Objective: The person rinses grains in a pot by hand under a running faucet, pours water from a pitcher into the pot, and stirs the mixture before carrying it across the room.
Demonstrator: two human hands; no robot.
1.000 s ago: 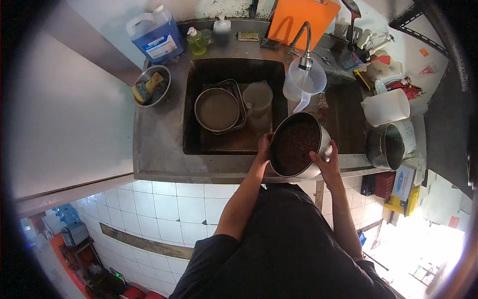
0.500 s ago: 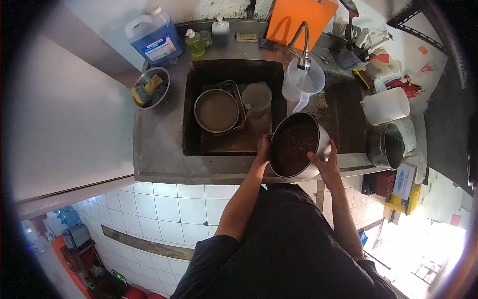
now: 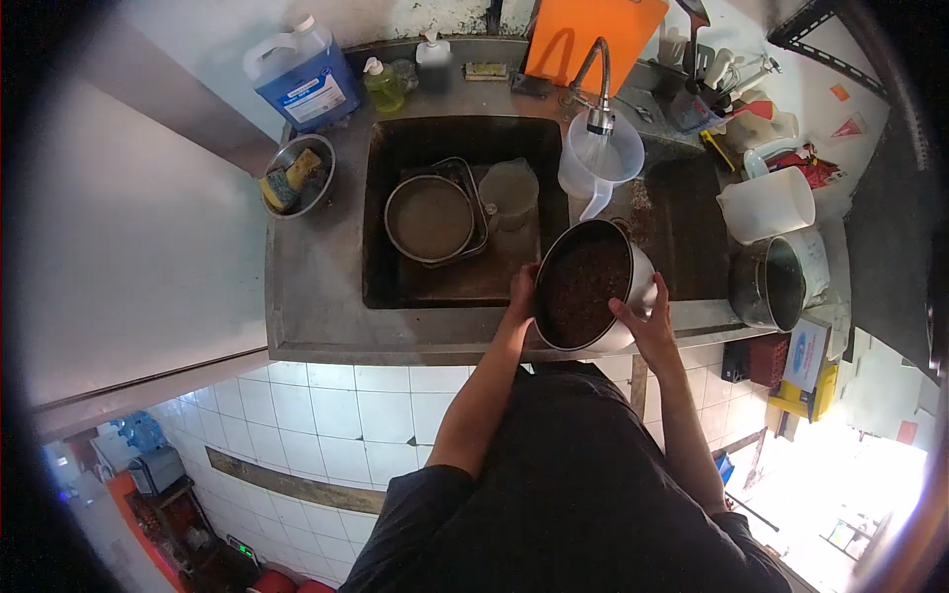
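Single head cam, above wearer's dark-clothed torso, facing forward and steeply down at grey metal bench (image 3: 326,287); wide-angle, arm's-reach range.

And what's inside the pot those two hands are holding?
Inside the pot is a dark brown, speckled mass; I can't tell what it is. It covers the bottom, so whatever lies beneath is hidden, and its depth doesn't show.

White wall tiles (image 3: 341,410) in a grid below the metal counter (image 3: 316,287), a brownish strip (image 3: 287,481) running across them, a pale smooth panel (image 3: 148,227) at left, bright white light at lower right, black perforated bracket (image 3: 825,54) at upper right.
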